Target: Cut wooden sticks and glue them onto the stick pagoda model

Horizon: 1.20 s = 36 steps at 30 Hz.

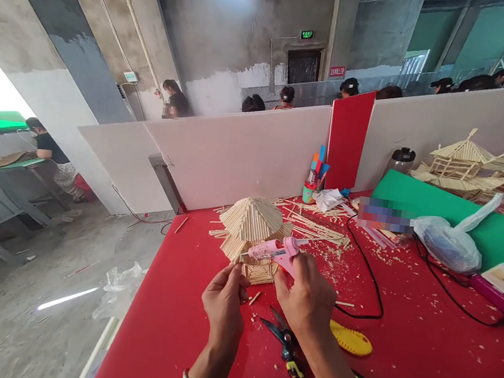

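Gluing by hand at a red surface (156, 338), I bring a pink glue gun (272, 252) to a small stick house (251, 219), which stands just beyond my hands. Taking that house as the clock's centre, my right hand (310, 297) is at 4 o'clock, its fingers wrapped around the glue gun's handle. My left hand (223, 302) is near 6 o'clock, its fingertips pinched together on what looks like a short stick (238, 262), mostly hidden. The nozzle points to 9 o'clock, just above those fingertips; whether it touches, I cannot tell. The step in hand appears to be putting glue on that piece; the next move, I judge, calls for a steady pinch and a light, sparing squeeze.

By count: one glue gun; two stick houses, the second house (465, 158) well off at 2 o'clock; one pair of shears (289, 344) at 5 o'clock; one yellow handle (350, 338) at 4 o'clock; one cup of tools (308, 192) between 1 and 2 o'clock; one plastic bag (448, 243) at 3 o'clock. Loose sticks (321, 231), between 2 and 3 o'clock, overlap too thickly to number.
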Each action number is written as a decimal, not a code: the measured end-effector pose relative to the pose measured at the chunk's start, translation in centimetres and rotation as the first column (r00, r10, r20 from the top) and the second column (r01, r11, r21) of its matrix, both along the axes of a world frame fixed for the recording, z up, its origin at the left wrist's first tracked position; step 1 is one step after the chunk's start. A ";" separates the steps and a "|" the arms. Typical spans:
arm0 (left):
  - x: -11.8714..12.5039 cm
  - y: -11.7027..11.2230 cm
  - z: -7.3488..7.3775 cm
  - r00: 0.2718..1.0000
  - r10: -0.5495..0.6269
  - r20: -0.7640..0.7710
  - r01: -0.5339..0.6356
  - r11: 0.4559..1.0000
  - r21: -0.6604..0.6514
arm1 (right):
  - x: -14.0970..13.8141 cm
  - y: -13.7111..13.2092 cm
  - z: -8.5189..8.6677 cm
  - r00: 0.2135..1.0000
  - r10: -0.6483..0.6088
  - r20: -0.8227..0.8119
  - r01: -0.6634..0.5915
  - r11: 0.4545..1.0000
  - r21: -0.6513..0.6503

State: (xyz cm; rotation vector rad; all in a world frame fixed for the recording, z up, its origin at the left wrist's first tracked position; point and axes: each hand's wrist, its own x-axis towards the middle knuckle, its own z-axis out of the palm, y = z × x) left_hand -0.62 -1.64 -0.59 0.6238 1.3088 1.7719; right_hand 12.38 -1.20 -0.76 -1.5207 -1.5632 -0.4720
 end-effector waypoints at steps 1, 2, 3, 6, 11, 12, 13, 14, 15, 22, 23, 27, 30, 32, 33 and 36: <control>-0.1 0.0 -0.2 1.000 -0.005 -0.004 0.005 1.000 0.007 | 0.0 0.0 0.0 1.000 -0.001 0.000 0.001 1.000 0.000; -0.1 0.0 -0.3 1.000 -0.008 -0.010 0.008 1.000 0.013 | 0.0 0.0 -0.1 1.000 -0.002 0.001 0.002 1.000 0.001; -0.1 0.0 -0.5 1.000 -0.011 -0.018 0.011 1.000 0.019 | 0.0 0.0 -0.1 1.000 -0.002 0.001 0.002 1.000 0.001; -0.2 0.0 -0.7 0.999 -0.015 -0.041 0.016 1.000 0.027 | 0.0 0.0 -0.1 1.000 0.002 0.006 -0.002 1.000 0.002; -0.3 0.0 -0.9 0.998 -0.010 -0.070 0.011 1.000 0.016 | 0.0 -0.1 0.0 1.000 0.002 0.002 -0.003 1.000 0.013; -0.3 0.0 -0.9 0.997 -0.008 -0.075 0.009 1.000 0.015 | 0.0 -0.1 0.0 1.000 0.001 -0.003 -0.001 1.000 0.018; -0.4 0.0 -1.0 0.997 -0.007 -0.079 0.008 1.000 0.014 | 0.1 -0.2 0.0 1.000 0.001 -0.008 -0.001 1.000 0.024; -0.4 0.0 -1.0 0.997 -0.004 -0.082 0.005 1.000 0.013 | 0.1 -0.2 0.0 1.000 0.003 -0.013 -0.002 1.000 0.029; -0.5 0.0 -1.0 0.996 -0.001 -0.085 0.002 1.000 0.010 | 0.1 -0.3 0.0 1.000 0.005 -0.017 -0.004 0.999 0.033; -0.5 -0.1 -1.1 0.989 0.009 -0.145 -0.008 1.000 0.005 | 0.2 -0.4 -0.2 1.000 0.007 -0.020 -0.006 0.999 0.048; -0.5 -0.2 -1.1 0.987 0.011 -0.159 -0.011 1.000 0.003 | 0.3 -0.4 -0.2 1.000 0.012 -0.020 -0.011 0.999 0.047; -0.4 -0.4 -0.9 0.979 0.020 -0.204 -0.025 1.000 -0.019 | 0.3 -0.4 -0.2 0.999 0.022 -0.028 -0.021 0.999 0.048; -0.4 -0.3 -0.8 0.975 0.014 -0.221 -0.020 0.999 -0.025 | 0.2 -0.3 -0.2 1.000 0.014 -0.027 -0.013 0.999 0.051; -0.3 -0.3 -0.8 0.974 0.006 -0.225 -0.012 1.000 -0.028 | 0.2 -0.3 -0.2 1.000 0.011 -0.022 -0.010 0.999 0.052; -0.3 -0.2 -0.9 0.974 0.003 -0.225 -0.010 1.000 -0.029 | 0.2 -0.3 -0.1 1.000 0.011 -0.019 -0.010 0.999 0.053; -0.3 -0.2 -0.9 0.974 0.003 -0.227 -0.009 1.000 -0.027 | 0.2 -0.2 -0.1 1.000 0.014 -0.010 -0.014 0.998 0.058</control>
